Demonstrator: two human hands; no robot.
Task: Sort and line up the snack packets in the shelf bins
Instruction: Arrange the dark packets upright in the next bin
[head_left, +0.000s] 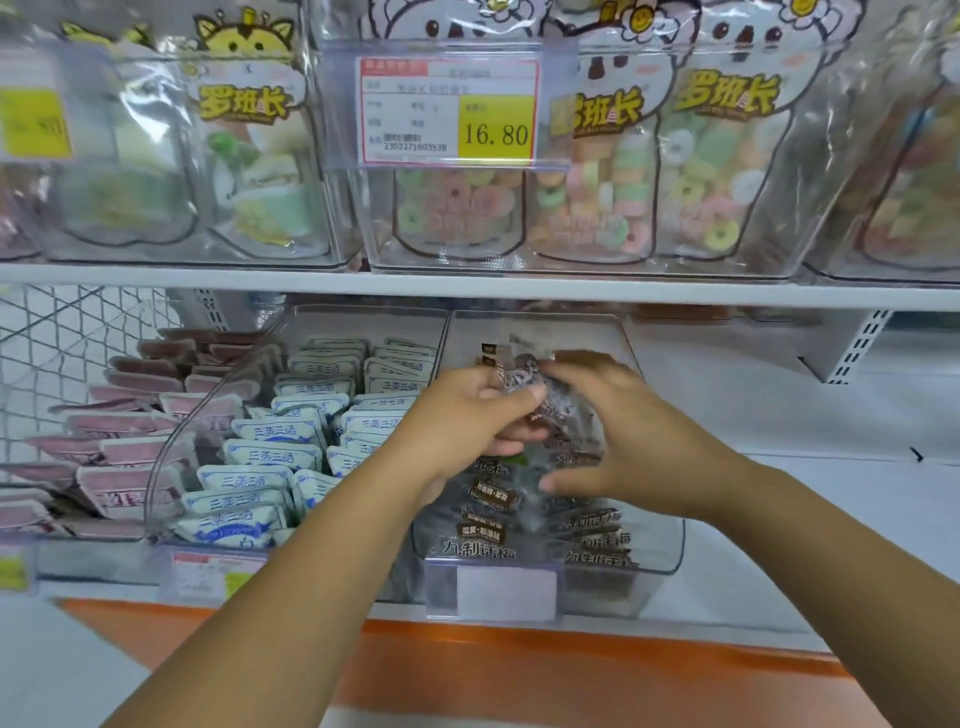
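Both my hands are over a clear plastic bin (660, 551) on the lower shelf, filled with dark brown snack packets (488, 535). My left hand (467, 415) grips a bunch of these clear-and-brown packets (524, 379), thumb curled over them. My right hand (623, 431) is cupped against the same bunch from the right, its fingers bent around the packets. To the left stands a bin of pale blue-and-white packets (291, 447) lined up in rows, and further left a bin of pink packets (124, 447).
The upper shelf (467, 288) carries clear bins of candy bags, with a price tag (449, 111) reading 16.80. A wire mesh panel (57, 338) stands at the far left. Bare white shelf (810, 415) lies right of the brown bin. An orange strip (571, 670) edges the front.
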